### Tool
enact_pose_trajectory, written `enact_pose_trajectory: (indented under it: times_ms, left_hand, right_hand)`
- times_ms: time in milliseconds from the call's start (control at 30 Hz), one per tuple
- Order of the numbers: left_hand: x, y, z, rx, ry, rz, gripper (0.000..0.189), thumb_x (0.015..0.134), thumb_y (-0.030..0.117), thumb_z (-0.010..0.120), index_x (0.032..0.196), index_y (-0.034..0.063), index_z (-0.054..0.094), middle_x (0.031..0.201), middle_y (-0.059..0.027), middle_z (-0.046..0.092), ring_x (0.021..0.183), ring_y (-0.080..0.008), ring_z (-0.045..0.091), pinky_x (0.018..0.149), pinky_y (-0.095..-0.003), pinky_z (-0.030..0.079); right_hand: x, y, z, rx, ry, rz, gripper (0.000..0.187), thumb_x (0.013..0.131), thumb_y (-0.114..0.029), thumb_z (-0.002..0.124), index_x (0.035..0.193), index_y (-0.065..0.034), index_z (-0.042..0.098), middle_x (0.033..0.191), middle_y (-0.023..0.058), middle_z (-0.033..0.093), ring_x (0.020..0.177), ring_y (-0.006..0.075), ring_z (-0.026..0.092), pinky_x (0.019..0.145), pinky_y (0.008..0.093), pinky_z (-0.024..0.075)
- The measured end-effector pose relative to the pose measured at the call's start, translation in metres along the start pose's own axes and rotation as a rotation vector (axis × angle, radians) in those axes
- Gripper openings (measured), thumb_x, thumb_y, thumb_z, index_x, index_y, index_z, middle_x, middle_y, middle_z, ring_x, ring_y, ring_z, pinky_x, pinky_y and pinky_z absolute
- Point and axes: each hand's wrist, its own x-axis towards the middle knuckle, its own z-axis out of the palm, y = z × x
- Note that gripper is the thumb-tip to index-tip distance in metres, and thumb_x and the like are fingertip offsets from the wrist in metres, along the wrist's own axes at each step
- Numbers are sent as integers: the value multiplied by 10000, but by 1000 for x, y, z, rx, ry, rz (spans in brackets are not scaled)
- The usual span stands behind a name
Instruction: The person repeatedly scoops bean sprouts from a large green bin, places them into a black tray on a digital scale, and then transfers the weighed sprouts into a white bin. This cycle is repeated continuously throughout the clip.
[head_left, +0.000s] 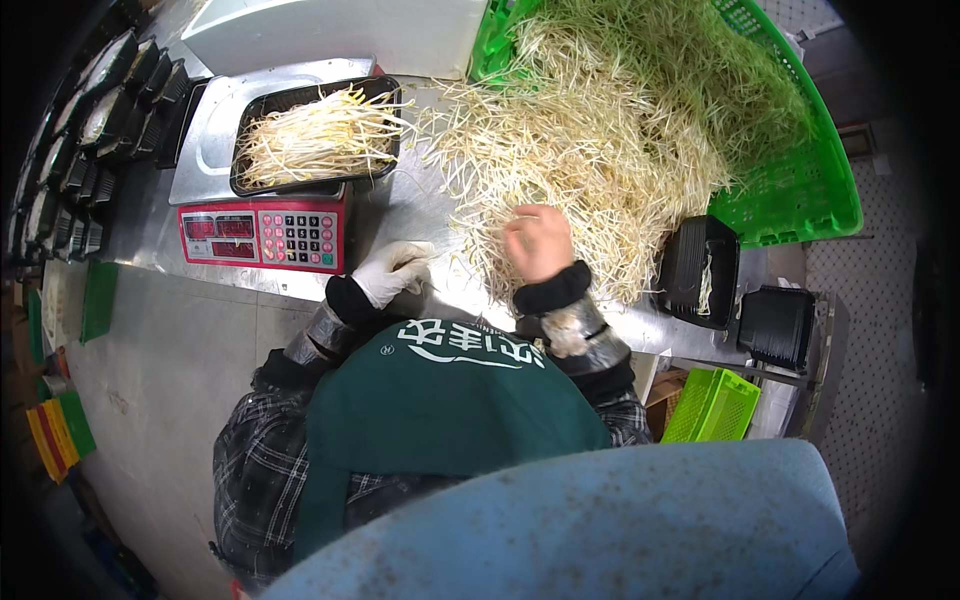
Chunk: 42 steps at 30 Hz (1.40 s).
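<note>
My left hand (392, 274), in a white glove, rests near the front edge of the steel table with its fingers curled. Whether anything is inside them is hidden. My bare right hand (540, 244) is over the near side of a large heap of bean sprouts (600, 172). Its fingers are bent and blurred, so a hold on any sprouts cannot be made out. Up and left of my gloved hand, a black plastic tray (240, 161) filled with bean sprouts (322, 139) sits on the metal pan of a red digital scale (262, 236).
A green plastic crate (802, 199) lies tipped, sprouts spilling out. Stacked black trays (697, 274) and another stack (778, 328) stand at the right edge. Several filled trays (105, 120) are piled far left. A white box (337, 34) stands behind the scale.
</note>
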Motion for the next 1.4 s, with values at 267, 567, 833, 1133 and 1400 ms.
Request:
enact_pose_trajectory:
  times_ms: [267,567,833,1133,1400]
  left_hand:
    - [20,12,12,248,235,412,394,830,18,527,1204,-37,417,1135,-94,531,818,-87,531,679,-201,447]
    - [100,70,75,1526,-246,572,854,587,166,699,1319,27,283,1251,-161,419,1210,-333,336,1019,-391,258]
    - [64,79,47,1227,-102,478,540,664,82,624,1185,86,483,916,-114,567,897,-293,534,786,-369,436]
    - [35,37,2,1106,72,446,962,561,366,762,1335,77,270,1278,-192,351,1214,-346,302,1010,-419,245]
    - [72,30,27,1263,0,374,705,652,206,648,1275,39,364,1148,-202,476,1081,-299,464,887,-359,384]
  right_hand:
    - [-154,36,-166,276,-577,988,143,732,-99,638,848,-14,637,832,89,629,769,171,594,721,281,455]
    - [-211,55,-79,-242,-94,1019,631,639,-260,745,1097,65,458,852,136,583,752,236,574,671,322,472]
    - [-146,48,-52,49,88,843,120,769,-68,559,876,-42,608,756,88,567,554,174,561,541,272,464]
    - [-99,43,-19,-73,19,606,330,719,-199,664,995,-40,579,942,131,579,898,291,528,789,353,421]
    - [-59,19,29,-50,-277,407,654,677,-292,655,1238,-64,409,1097,223,479,1026,363,468,875,399,384]
